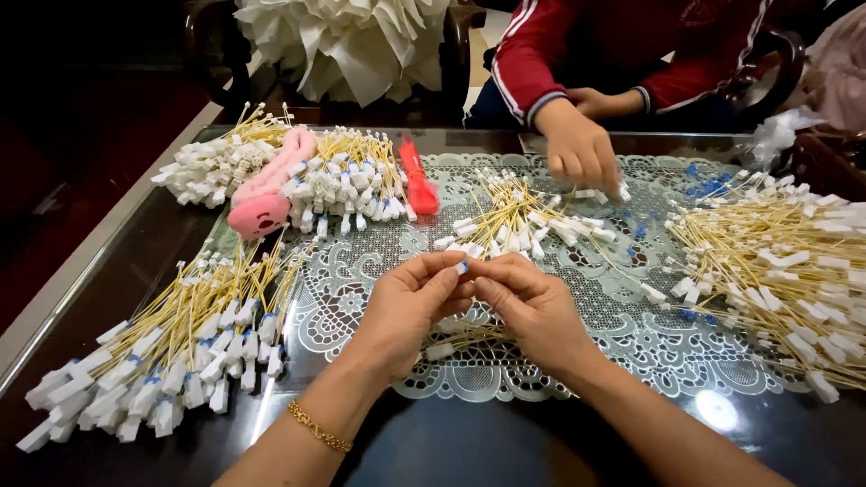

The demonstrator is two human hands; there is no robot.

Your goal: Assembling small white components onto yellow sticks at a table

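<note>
Pinching blue cap [462, 267], hands [410, 307] seemingly together

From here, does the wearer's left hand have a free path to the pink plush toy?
Probably yes: the left hand is pinching a small connector, but only bare lace mat lies between it and the pink plush toy.

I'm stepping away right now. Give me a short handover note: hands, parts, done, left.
Left hand and right hand: fingers together pinch a small white connector with a blue tip.
Done, apparently: yellow-wire bundle with blue-marked white plugs, at left on the dark glass table.
Left: loose yellow wires with white plugs at right, smaller pile at centre on the lace mat, where another person's hand works.
</note>
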